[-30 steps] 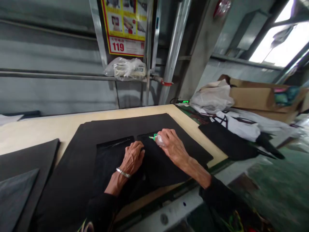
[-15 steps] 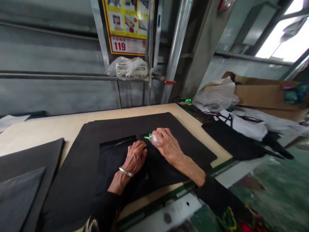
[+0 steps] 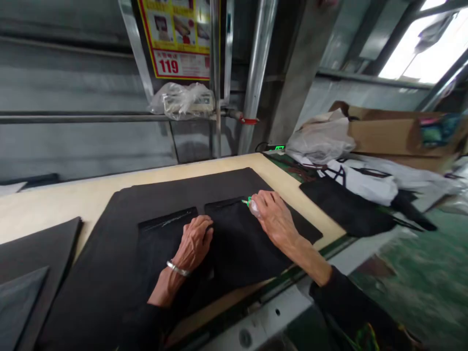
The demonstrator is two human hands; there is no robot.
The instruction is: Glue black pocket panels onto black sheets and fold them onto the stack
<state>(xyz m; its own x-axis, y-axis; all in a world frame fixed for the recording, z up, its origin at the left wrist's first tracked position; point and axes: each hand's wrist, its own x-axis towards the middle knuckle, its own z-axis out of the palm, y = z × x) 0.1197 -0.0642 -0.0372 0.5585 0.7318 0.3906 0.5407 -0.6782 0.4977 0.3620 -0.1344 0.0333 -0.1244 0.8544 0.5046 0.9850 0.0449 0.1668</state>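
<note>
My right hand (image 3: 274, 214) is wrapped around a small clear squeeze bottle (image 3: 255, 208) with a green nozzle. Its tip points left, at the top edge of the right black fabric piece (image 3: 244, 239), where a thin glossy line shows. My left hand (image 3: 193, 241), a bracelet at its wrist, rests palm down with loosely bent fingers between the two pieces; nothing shows in it. Beneath it lies the left black fabric piece (image 3: 157, 248), with shiny whitish streaks along its top edge. Both pieces lie on a large dark sheet stack (image 3: 109, 273).
The pale tabletop (image 3: 215, 163) shows around the stack. More dark sheets (image 3: 40, 243) lie at left. Black cloth with straps (image 3: 329, 207), plastic bags (image 3: 321, 136) and a cardboard box (image 3: 391, 136) stand at right. A metal pipe (image 3: 91, 118) runs along the wall behind.
My right hand has moved right with the bottle along the top edge of the right piece, uncovering more of it. My left hand stays on the cloth; the whole view has shifted slightly.
</note>
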